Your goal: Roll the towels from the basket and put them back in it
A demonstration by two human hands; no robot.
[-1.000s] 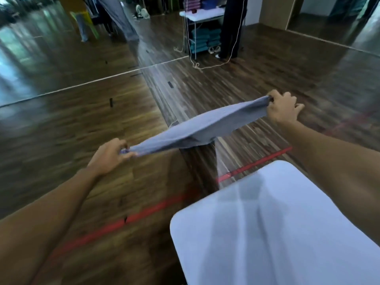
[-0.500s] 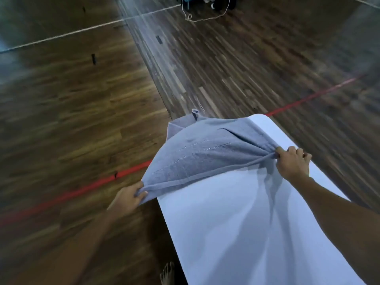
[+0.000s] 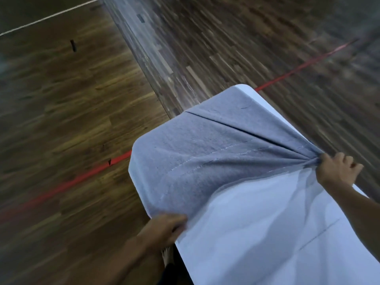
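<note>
Head view, looking down: grey towel (image 3: 205, 161) lies spread over far end of white table (image 3: 267, 233), its far-L part draped over table's rounded corner & edge. L hand (image 3: 164, 227) is at table's L edge, on towel's near corner, fingers curled round the cloth, i.e. clamped on towel. R hand (image 3: 337, 169) is at table's R edge, fingers curled tight on towel's R corner, which is bunched to a point. Creases fan out from that grip across the cloth, so it's taut btwn both hands. Pale stitch line runs across towel's middle. Soft shadows fall on table nearer the person. Below: dark wood floor (image 3: 61, 99), blurred, w/ red line (image 3: 61, 186) passing under table & thin white line (image 3: 47, 17) top L. Bare foot (image 3: 167, 257) shows just under L forearm, beside table edge.
</note>
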